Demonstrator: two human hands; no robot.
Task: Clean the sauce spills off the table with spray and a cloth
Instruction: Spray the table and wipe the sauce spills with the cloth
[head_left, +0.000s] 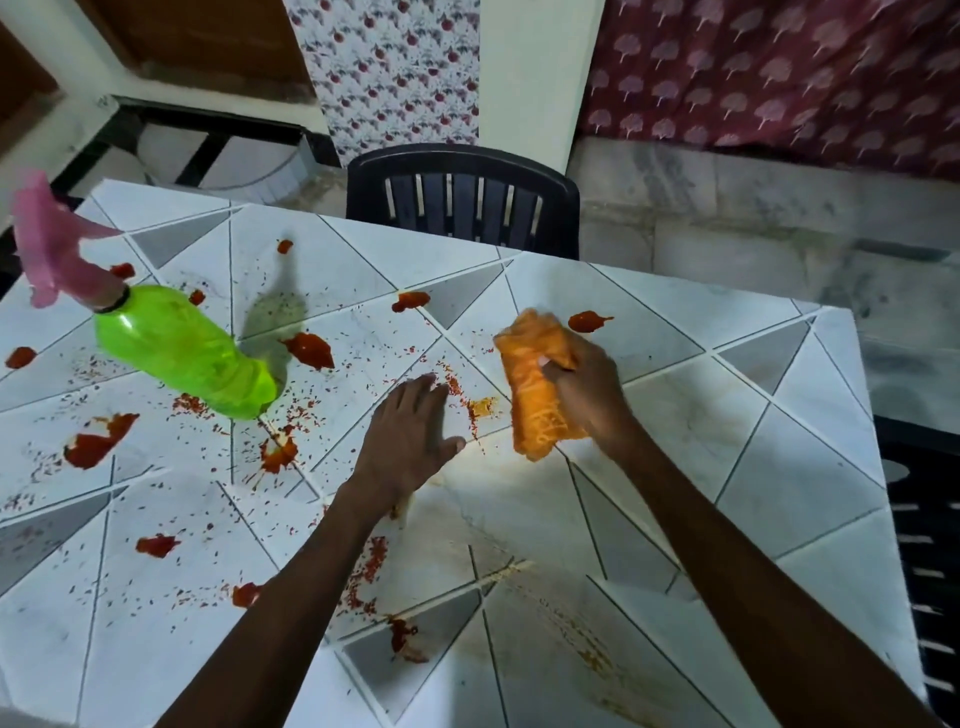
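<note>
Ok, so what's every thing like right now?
spray bottle: on the table, no hand on it.
cloth: bunched up, gripped by the right hand.
left hand: flat on the table, fingers straight.
sauce spills: red blobs across the left side.
table: smeared orange on the near part.

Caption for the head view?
Right hand grips orange cloth on sauce-spattered table; left hand open, green spray bottle nearby.

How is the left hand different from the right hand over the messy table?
The left hand lies flat with straight fingers; the right hand has its fingers curled. The left hand holds nothing, while the right hand grips the crumpled orange cloth. The left hand sits by red sauce specks; the right hand is farther right. Both reach over the white patterned table.
</note>
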